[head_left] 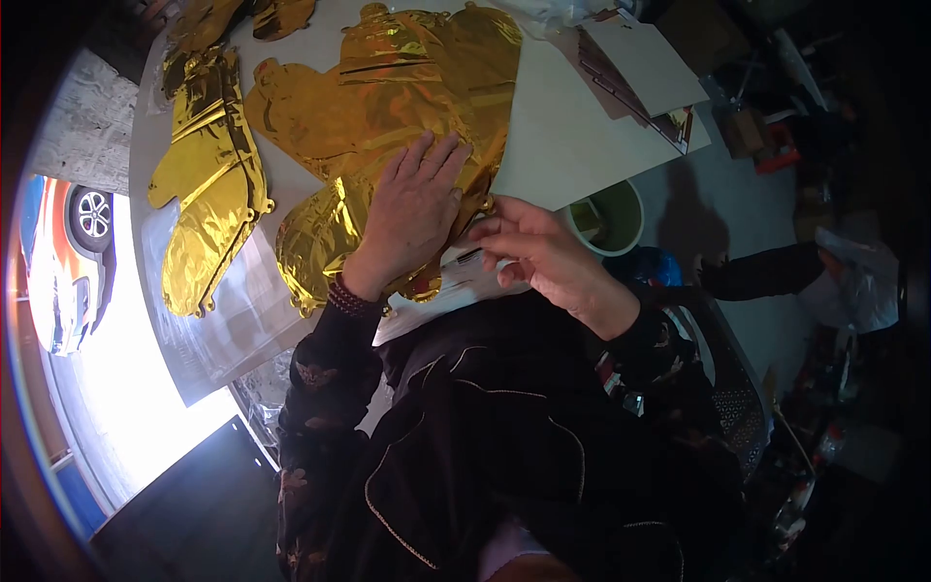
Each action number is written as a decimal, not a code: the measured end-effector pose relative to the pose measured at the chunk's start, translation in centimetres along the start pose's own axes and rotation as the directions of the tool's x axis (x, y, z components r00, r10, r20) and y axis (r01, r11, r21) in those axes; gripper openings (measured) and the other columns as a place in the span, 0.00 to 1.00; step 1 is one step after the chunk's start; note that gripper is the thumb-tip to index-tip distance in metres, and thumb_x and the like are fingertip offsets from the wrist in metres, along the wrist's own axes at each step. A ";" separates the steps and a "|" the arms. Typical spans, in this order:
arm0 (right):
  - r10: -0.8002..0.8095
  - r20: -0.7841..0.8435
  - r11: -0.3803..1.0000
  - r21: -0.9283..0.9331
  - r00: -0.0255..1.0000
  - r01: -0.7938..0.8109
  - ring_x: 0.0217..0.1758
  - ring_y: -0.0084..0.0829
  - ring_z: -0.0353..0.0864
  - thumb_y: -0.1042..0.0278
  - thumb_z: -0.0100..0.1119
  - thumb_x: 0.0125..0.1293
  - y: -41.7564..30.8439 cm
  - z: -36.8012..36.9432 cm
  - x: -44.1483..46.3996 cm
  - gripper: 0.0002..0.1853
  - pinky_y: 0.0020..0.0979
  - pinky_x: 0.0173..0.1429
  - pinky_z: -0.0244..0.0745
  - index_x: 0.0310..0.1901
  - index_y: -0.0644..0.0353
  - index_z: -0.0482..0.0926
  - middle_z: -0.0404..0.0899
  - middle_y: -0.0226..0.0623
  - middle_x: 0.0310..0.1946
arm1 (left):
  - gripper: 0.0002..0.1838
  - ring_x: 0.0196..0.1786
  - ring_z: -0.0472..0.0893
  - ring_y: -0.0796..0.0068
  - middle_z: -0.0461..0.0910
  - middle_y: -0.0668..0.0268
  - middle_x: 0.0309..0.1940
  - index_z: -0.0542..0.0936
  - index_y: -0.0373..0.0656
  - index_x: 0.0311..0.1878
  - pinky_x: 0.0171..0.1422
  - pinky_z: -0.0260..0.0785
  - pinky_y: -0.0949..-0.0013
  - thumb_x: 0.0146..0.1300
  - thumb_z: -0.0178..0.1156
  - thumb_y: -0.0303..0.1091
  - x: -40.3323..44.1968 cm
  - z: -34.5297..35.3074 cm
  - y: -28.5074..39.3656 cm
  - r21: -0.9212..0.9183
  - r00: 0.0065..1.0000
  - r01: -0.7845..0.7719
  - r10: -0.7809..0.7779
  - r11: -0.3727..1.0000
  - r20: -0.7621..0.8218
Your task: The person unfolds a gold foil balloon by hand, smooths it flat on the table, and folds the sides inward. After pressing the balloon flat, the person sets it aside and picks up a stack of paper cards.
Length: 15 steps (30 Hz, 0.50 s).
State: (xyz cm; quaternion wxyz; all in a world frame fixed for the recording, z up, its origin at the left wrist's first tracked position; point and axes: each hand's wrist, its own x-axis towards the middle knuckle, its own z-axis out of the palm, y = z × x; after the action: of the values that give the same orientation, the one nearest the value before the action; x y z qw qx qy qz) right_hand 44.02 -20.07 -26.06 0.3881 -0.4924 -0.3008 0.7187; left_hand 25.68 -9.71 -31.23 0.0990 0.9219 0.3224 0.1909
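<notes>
Clock: set on the centre of the view, 12 at the top edge.
Gold under the hands: the wide gold foil (407,92) lies spread on the white table (548,136) from 10 to 12 o'clock, its near end reaching the person; it seems laid there so both hands can get at that end.
Left hand: the left hand (412,215), at 11 o'clock, is wide and flat on the foil, fingers extended toward 12, probably to press the slippery sheet down and stop it sliding.
Right hand: the right hand (558,260), at 2 o'clock, is narrow, fingers curled beside the foil's near corner; whether thumb and fingers pinch the edge can't be told. The bent fingers suggest finer work than the flat left palm's.
Gold set aside: a long foil piece (208,184) lies at 10 o'clock, apart from both hands, perhaps to leave room; more foil (204,24) lies between 10 and 11, near the table's far side.
Boards: flat boards (645,68) overlap at 1 o'clock, near the table's right edge, seemingly out of the foil's way.
Floor: a round bin (640,215) stands at 2 o'clock, just beyond the table edge, perhaps placed for easy reach.
Count: two hands; one beaded bracelet (354,299), on the left wrist; one bin; one car wheel (94,213) between 9 and 10; at least three areas of foil, overlaps hiding the exact number of pieces; at least two boards.
</notes>
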 end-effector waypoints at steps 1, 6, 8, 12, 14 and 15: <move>-0.018 -0.030 1.000 -0.017 0.999 0.018 0.44 0.19 0.83 0.72 0.59 0.74 -0.7 0.0 0.0 0.28 0.24 0.42 0.80 0.73 0.65 0.67 0.80 0.34 0.52 | 0.30 0.81 0.61 0.50 0.66 0.57 0.78 0.68 0.43 0.76 0.84 0.51 0.50 0.72 0.54 0.36 0.0 0.0 0.0 0.002 1.000 -0.003 0.003 1.000 -0.003; -0.086 -0.051 0.991 0.095 0.995 0.091 0.50 0.22 0.85 0.73 0.57 0.75 -1.9 -2.3 2.6 0.22 0.24 0.53 0.84 0.68 0.65 0.74 0.83 0.32 0.52 | 0.30 0.81 0.61 0.50 0.67 0.56 0.77 0.67 0.42 0.76 0.83 0.51 0.50 0.72 0.54 0.35 0.0 -0.1 0.1 -0.014 1.000 -0.009 0.009 1.000 -0.012; -0.108 -0.067 0.989 0.098 0.992 0.114 0.49 0.22 0.85 0.73 0.58 0.75 -2.7 -2.7 3.5 0.18 0.25 0.58 0.82 0.63 0.66 0.78 0.83 0.33 0.52 | 0.31 0.81 0.61 0.50 0.68 0.56 0.77 0.67 0.41 0.76 0.83 0.51 0.50 0.72 0.54 0.35 0.1 0.0 0.1 -0.025 1.000 -0.003 0.002 1.000 -0.023; -0.159 -0.110 0.985 0.044 0.981 0.164 0.50 0.23 0.84 0.74 0.59 0.73 -3.9 -4.6 7.4 0.10 0.27 0.57 0.80 0.53 0.65 0.81 0.83 0.34 0.50 | 0.32 0.81 0.61 0.49 0.65 0.55 0.78 0.64 0.41 0.78 0.83 0.52 0.49 0.72 0.52 0.34 0.0 -0.4 0.2 -0.030 1.000 -0.002 0.002 1.000 0.007; -0.155 -0.135 0.987 0.009 0.979 0.158 0.56 0.24 0.83 0.76 0.58 0.74 -4.5 -6.1 9.6 0.10 0.27 0.59 0.80 0.54 0.66 0.80 0.83 0.37 0.53 | 0.33 0.81 0.61 0.49 0.65 0.55 0.78 0.64 0.40 0.78 0.83 0.52 0.49 0.71 0.53 0.34 0.1 -0.5 0.2 -0.030 1.000 0.000 0.001 1.000 0.006; -0.169 -0.220 0.985 -0.013 0.961 0.170 0.54 0.25 0.84 0.77 0.59 0.72 -5.4 -5.1 9.8 0.09 0.29 0.57 0.80 0.51 0.66 0.80 0.83 0.37 0.51 | 0.33 0.80 0.61 0.49 0.65 0.55 0.78 0.64 0.40 0.78 0.83 0.51 0.49 0.71 0.53 0.34 0.0 -0.5 0.2 -0.030 1.000 0.002 -0.002 1.000 0.006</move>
State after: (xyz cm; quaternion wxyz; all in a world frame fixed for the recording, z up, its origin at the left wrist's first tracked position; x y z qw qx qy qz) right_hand 48.18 -8.62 -28.03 0.4805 -0.5404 -0.2948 0.6247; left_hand 25.63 -9.85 -30.69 0.1141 0.9206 0.3199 0.1928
